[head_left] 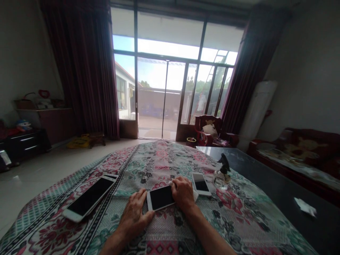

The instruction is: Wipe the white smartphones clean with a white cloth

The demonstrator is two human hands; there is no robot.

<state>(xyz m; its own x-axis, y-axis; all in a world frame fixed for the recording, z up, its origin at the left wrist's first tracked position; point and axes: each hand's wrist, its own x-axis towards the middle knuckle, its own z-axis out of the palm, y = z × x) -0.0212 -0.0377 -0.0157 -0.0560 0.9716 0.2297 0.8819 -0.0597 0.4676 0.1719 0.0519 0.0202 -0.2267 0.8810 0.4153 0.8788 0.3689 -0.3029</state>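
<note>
A white phone with a dark screen (160, 197) lies flat on the flowered cloth (164, 159) in front of me. My left hand (135, 212) rests at its left end, fingers curled loosely against the edge. My right hand (183, 193) covers the phone's right end with the fingers bent down over it. Another white phone (201, 183) lies just right of that hand. Two larger white phones (89, 198) lie side by side, slanted, well to the left of my left hand.
A small clear spray bottle with a black trigger (222, 173) stands right of the phones. Beyond the cloth is a dark glossy table top (271, 187) with a crumpled white paper (305, 207). A red sofa (297, 148) and glass doors (164, 99) are behind.
</note>
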